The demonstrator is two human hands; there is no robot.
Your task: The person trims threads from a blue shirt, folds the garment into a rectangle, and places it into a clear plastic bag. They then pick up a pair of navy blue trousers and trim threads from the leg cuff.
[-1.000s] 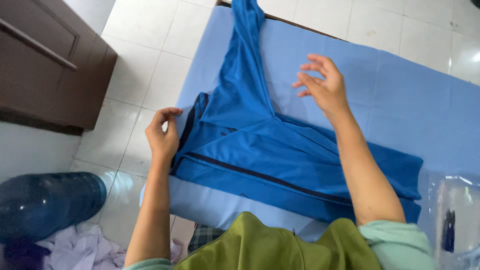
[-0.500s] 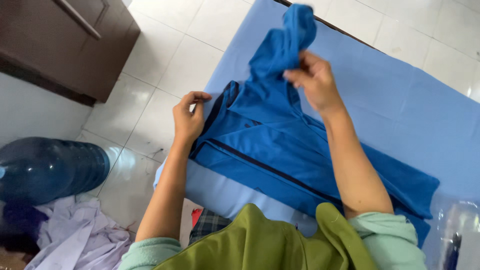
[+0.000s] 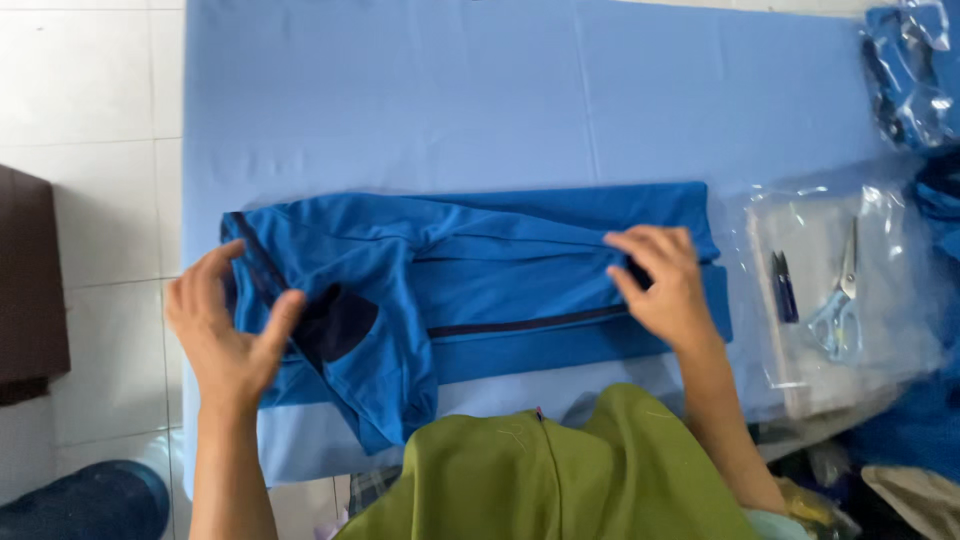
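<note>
Pressing a folded blue shirt [image 3: 500,290] flat on the table [image 3: 450,100], left hand [image 3: 225,335] and right hand [image 3: 665,285] resting with fingers spread.

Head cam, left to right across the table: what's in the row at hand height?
Dark cabinet → left hand → blue garment → right hand → dark pen-like item → scissors, both on the clear plastic bags.

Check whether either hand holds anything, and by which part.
Neither grips anything: the left hand presses the blue shirt's left end, the right hand its right end.
</note>
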